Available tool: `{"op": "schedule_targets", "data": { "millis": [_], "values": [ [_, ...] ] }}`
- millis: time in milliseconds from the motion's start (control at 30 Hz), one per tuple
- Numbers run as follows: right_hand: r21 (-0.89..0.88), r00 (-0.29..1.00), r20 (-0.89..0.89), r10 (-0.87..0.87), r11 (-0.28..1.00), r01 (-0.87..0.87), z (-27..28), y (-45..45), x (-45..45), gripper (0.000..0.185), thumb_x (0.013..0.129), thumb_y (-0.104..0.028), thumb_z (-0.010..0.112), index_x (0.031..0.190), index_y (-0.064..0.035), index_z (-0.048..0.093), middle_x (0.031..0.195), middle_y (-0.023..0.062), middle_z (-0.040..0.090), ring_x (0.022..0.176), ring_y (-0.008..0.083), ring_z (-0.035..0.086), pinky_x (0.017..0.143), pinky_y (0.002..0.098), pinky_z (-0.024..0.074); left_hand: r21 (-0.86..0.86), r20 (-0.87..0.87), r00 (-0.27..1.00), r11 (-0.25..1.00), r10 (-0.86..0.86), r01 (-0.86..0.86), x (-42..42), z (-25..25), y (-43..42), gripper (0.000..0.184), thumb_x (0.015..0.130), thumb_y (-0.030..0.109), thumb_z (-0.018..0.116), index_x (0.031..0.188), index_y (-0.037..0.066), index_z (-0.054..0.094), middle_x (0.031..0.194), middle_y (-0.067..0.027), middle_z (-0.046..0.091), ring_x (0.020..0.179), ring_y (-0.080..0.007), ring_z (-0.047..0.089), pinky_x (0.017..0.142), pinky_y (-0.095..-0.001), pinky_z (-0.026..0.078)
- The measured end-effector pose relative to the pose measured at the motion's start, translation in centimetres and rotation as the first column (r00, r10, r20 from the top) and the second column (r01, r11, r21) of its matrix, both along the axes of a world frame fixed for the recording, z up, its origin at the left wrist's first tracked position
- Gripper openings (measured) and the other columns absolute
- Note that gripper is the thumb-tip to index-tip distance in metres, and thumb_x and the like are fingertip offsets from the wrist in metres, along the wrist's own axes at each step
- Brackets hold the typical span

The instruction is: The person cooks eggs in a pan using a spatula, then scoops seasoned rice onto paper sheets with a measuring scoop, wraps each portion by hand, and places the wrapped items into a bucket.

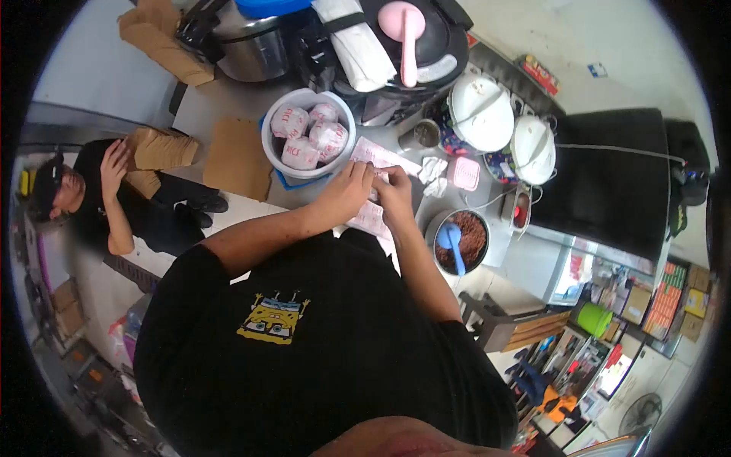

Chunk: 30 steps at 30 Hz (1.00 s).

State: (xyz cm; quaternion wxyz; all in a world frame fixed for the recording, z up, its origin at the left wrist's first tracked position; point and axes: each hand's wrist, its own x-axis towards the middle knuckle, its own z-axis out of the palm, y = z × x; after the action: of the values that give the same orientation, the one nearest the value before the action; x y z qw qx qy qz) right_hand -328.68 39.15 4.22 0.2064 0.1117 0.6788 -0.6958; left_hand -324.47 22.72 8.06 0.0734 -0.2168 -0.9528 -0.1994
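Note:
My left hand (344, 196) and my right hand (396, 199) meet over the counter edge, fingers bent and pinching a white paper wrapper (378, 177) with red print. What the paper encloses, if anything, is hidden by my fingers. More printed wrapper sheets (371, 219) lie under and around my hands. Left of them, a white tub (268, 145) holds several round paper-wrapped bundles (327, 139) marked "RICE". On the right is a metal pot (435, 247) of reddish-brown cooked rice (474, 234), with a blue rice paddle (451, 240) lying in it.
Behind the tub stand a steel pot (251, 53) and a black cooker with a pink paddle (407, 38). Two white-lidded cookers (481, 114), a metal cup (420, 135) and a pink box (464, 174) are at back right. Another person (114, 190) sits at left near cardboard (237, 156).

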Motion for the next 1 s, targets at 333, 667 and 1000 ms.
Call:
{"op": "schedule_targets", "data": {
  "millis": [333, 667, 1000],
  "values": [
    [-0.815, 0.88, -0.066, 0.47, 0.484, -0.319, 7.8, -5.1, -5.7, 0.05, 0.098, -0.017, 0.069, 0.143, -0.0081, 0.05, 0.132, 0.0122, 0.062, 0.122, 0.027, 0.061, 0.103, 0.0433, 0.0508, 0.628, -0.175, 0.888, 0.743, 0.426, -0.232, -0.7, 4.4, -5.1, 0.046, 0.074, 0.006, 0.069, 0.12, -0.002, 0.065, 0.127, -0.0193, 0.054, 0.116, -0.0396, 0.052, 0.101, -0.0506, 0.043],
    [0.444, 0.678, -0.181, 0.712, 0.674, -0.59, 3.4, -15.6, -14.5, 0.053, 0.086, -0.024, 0.085, 0.124, 0.0025, 0.059, 0.098, 0.0113, 0.072, 0.085, 0.0167, 0.066, 0.077, 0.0311, 0.0547, 0.254, -0.046, 0.778, 0.76, 0.627, -0.598, -1.2, -2.7, -11.7, 0.1, 0.073, 0.061, 0.076, 0.145, -0.003, 0.048, 0.151, -0.0315, 0.039, 0.144, -0.0473, 0.034, 0.117, -0.0548, 0.029],
    [0.88, 0.416, -0.238, 0.878, 0.376, -0.291, 2.3, -16.5, -14.2, 0.069, 0.083, -0.059, 0.078, 0.097, 0.0077, 0.067, 0.09, 0.0309, 0.07, 0.09, 0.0408, 0.073, 0.074, 0.0472, 0.0579, 0.226, -0.002, 0.773, 0.753, 0.635, -0.618, -0.9, -3.8, -11.6, 0.101, 0.076, 0.06, 0.073, 0.144, -0.01, 0.046, 0.155, -0.0327, 0.036, 0.144, -0.0478, 0.034, 0.121, -0.0522, 0.024]
  ]
}}
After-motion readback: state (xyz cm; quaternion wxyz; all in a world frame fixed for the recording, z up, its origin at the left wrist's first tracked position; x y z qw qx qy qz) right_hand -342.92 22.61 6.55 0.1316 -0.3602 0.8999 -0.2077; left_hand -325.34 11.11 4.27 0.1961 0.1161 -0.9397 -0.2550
